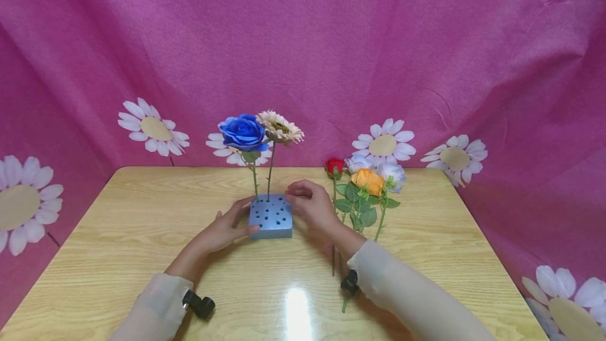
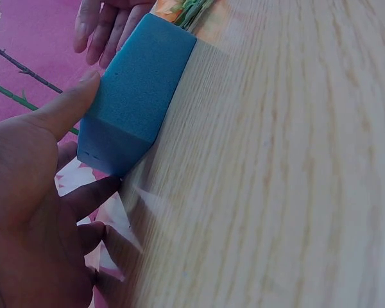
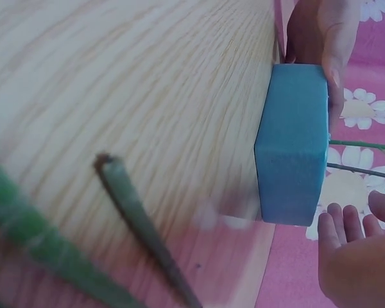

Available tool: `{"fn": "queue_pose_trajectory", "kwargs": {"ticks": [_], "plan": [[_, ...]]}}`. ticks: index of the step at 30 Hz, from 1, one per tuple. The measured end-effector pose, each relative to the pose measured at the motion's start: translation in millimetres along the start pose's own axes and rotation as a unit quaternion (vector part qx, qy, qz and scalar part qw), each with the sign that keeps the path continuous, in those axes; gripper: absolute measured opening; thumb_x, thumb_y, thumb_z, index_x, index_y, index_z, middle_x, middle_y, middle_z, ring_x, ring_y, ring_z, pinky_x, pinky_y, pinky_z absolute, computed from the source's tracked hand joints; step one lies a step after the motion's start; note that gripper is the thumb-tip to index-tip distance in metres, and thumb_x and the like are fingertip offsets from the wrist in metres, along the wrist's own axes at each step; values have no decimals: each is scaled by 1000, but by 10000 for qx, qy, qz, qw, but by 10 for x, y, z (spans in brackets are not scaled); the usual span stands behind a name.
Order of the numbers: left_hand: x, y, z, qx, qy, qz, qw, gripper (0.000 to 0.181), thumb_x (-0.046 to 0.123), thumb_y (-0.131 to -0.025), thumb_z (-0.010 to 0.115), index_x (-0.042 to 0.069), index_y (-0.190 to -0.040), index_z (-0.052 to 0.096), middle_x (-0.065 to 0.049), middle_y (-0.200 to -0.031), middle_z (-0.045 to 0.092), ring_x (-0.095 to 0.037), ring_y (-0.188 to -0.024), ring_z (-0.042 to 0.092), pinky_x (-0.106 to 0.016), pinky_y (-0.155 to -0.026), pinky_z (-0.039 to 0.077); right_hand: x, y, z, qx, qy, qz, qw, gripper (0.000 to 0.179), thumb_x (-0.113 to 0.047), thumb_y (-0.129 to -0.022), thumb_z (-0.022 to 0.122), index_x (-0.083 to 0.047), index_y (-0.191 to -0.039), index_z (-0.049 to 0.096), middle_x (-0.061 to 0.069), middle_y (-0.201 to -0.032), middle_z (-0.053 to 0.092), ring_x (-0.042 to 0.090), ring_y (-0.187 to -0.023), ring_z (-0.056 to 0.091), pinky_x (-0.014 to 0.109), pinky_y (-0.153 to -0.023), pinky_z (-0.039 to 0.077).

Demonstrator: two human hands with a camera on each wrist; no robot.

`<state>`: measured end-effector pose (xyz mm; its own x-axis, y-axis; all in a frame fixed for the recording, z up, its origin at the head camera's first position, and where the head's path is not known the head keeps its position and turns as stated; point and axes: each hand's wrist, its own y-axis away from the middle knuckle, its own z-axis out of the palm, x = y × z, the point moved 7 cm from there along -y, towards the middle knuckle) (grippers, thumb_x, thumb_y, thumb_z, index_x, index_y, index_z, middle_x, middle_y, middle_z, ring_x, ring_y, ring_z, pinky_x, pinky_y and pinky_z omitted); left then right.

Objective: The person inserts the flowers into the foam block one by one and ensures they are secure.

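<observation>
A blue foam block point(image 1: 271, 233) with several holes in its top sits on the table. Two artificial flowers stand upright in its back holes: a blue rose point(image 1: 243, 132) and a cream daisy-like flower point(image 1: 281, 127). My left hand point(image 1: 223, 234) holds the block at its left side, thumb along the near top edge and fingers behind. At the block's back right corner is my right hand point(image 1: 313, 206), fingers loosely bent with nothing between them. In the right wrist view, the right hand point(image 3: 359, 263) is beside the two stems, apart from them.
Right of the block lie loose artificial flowers: a red rose point(image 1: 335, 167), an orange rose point(image 1: 368, 181) and pale lilac blooms point(image 1: 392, 174). Their stems run toward the near side, partly under my right forearm. A pink daisy-print cloth point(image 1: 303, 57) hangs behind the wooden table point(image 1: 142, 214).
</observation>
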<state>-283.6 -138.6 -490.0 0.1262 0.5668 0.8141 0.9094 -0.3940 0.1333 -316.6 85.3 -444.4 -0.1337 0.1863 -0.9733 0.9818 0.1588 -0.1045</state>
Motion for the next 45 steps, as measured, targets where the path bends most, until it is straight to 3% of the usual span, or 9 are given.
{"fn": "queue_pose_trajectory", "kwargs": {"ticks": [15,22,28,45], "plan": [[-29,-21,3,17,96,-7,10000,83,44,-99,68,22,-162,20,-23,-168,25,-40,-158,11,-69,-117,-19,21,139,-230,-31,-148,187,9997,28,-3,-93,74,6,-119,67,19,-114,74,22,-102,73,29,-90,59],[-35,-28,9,-7,203,-30,9998,83,44,-98,69,20,-160,19,-24,-167,26,-40,-158,15,-67,-118,-20,10,209,-409,105,-167,190,9996,31,0,-93,74,11,-120,65,23,-116,73,29,-106,73,22,-86,58],[-37,-30,10,-3,207,-49,9998,84,45,-98,69,19,-160,19,-24,-167,27,-40,-157,16,-67,-118,-19,49,278,-556,228,-317,327,9987,32,1,-94,71,13,-123,62,27,-120,70,21,-106,72,20,-90,56],[-33,-19,10,-25,201,-69,9998,85,45,-98,69,18,-160,18,-23,-167,26,-39,-158,15,-68,-118,-19,261,509,-813,373,-98,591,9975,43,0,-96,69,12,-135,55,33,-132,62,32,-118,66,20,-91,56]]}}
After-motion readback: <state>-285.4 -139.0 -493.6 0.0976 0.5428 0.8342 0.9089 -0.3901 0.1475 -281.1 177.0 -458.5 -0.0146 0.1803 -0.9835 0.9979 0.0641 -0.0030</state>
